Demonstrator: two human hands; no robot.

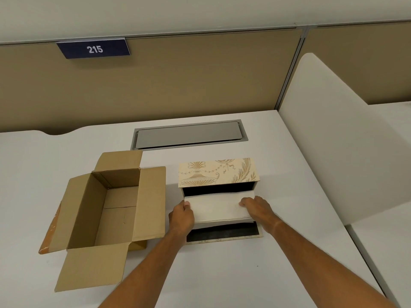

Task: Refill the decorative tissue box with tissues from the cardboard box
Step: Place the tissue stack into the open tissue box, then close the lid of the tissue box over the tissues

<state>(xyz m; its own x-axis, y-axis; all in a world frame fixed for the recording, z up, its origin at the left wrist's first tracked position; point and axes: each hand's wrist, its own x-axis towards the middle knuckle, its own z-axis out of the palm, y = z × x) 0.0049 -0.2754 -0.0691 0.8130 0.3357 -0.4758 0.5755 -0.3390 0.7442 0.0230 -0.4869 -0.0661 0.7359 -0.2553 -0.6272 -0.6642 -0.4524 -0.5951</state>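
from the head camera i saw a white desk (222,274) against a tan partition, with a grey cable hatch (189,135) set near its back edge. an open cardboard box (111,207) sat toward the desk's left side, flaps spread, and it looked empty inside. just to its right stood the decorative tissue box (218,172), cream with a gold urn and leaf pattern, its dark interior open toward me and its front flap (222,234) folded flat on the desk.

a white stack of tissues (219,207) lay half inside that opening. the left hand (181,215) held the stack's left end, thumb on top, and the right hand (255,207) pressed down on its right end, fingers curled over it. both grips were closed on the stack.

i judged the stack light, soft and floppy, likely to sag or fan apart if taken at one end only. holding both short ends, squeezed lightly so the sheets stayed together, seemed the safest grip.
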